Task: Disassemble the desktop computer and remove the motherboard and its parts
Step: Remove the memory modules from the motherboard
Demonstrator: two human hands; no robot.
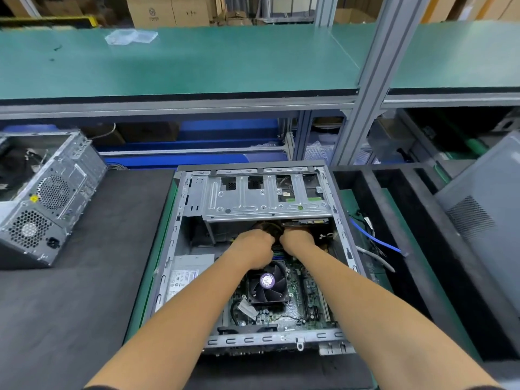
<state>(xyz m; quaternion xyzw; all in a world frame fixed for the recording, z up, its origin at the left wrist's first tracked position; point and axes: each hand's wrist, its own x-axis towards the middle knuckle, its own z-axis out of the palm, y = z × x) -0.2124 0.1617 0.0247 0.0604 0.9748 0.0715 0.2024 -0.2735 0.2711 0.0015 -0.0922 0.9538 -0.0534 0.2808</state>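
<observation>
An open desktop case (180, 220) lies on its side on the bench in front of me. Inside it sits the green motherboard (298, 305) with a black CPU fan (267, 282) that has a purple hub label. A grey power supply (188, 271) lies at the lower left and a metal drive cage (264, 198) spans the far end. My left hand (253, 249) and my right hand (298, 240) reach side by side deep into the case just beyond the fan, under the drive cage. Their fingers point down and are hidden, so what they touch cannot be seen.
A second bare computer chassis (47, 204) stands at the left on black foam. At the right is a black foam rack (408, 220) with slots, blue and grey cables (374, 240), and a grey side panel (489, 215). A green shelf (197, 60) runs overhead behind the case.
</observation>
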